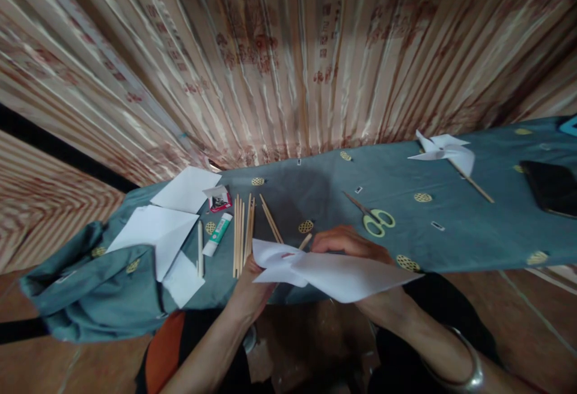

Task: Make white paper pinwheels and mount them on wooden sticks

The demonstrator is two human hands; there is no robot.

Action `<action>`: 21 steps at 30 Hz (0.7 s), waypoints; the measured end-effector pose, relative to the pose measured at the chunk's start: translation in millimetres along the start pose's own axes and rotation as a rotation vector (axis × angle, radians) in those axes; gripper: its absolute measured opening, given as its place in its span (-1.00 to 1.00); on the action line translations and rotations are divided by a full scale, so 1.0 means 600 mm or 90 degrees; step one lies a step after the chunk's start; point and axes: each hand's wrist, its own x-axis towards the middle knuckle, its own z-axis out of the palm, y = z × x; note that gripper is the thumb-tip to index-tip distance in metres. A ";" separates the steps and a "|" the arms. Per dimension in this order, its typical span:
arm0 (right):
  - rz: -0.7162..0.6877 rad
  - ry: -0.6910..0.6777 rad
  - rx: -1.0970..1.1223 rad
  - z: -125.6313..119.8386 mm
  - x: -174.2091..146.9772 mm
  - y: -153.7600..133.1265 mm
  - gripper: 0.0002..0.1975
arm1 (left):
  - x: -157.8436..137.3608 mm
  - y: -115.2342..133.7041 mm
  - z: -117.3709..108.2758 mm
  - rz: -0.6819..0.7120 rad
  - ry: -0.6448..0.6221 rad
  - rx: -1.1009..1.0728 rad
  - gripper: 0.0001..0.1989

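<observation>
A white paper pinwheel [333, 270] with curled blades hangs above the table's front edge, between my two hands. My left hand [256, 292] is closed on its left side, fingers partly hidden by the paper. Behind the right blade, my right hand [351, 241] curls its fingers against the pinwheel; the blade covers its palm. The tip of a wooden stick [306, 241] pokes out beyond the paper beside my right fingertips; whether it is joined to the pinwheel I cannot tell. Several loose wooden sticks [243, 231] lie near my left hand. Scissors [373, 216] with green handles rest beyond my right hand.
A glue stick [217, 234], a white pen-like stick [201, 249] and a small red box [219, 200] of dark pieces lie left. White paper sheets [157, 228] are further left. Another pinwheel [444, 148] on a stick and a black phone [550, 186] lie right.
</observation>
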 end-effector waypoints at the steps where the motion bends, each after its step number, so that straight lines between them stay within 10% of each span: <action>1: 0.006 -0.001 0.000 0.001 -0.001 0.000 -0.89 | 0.000 0.000 -0.001 -0.001 0.001 0.001 -0.70; 21: 0.027 0.013 0.008 0.001 0.001 -0.003 -0.90 | -0.001 0.003 0.005 -0.011 0.009 0.023 -0.67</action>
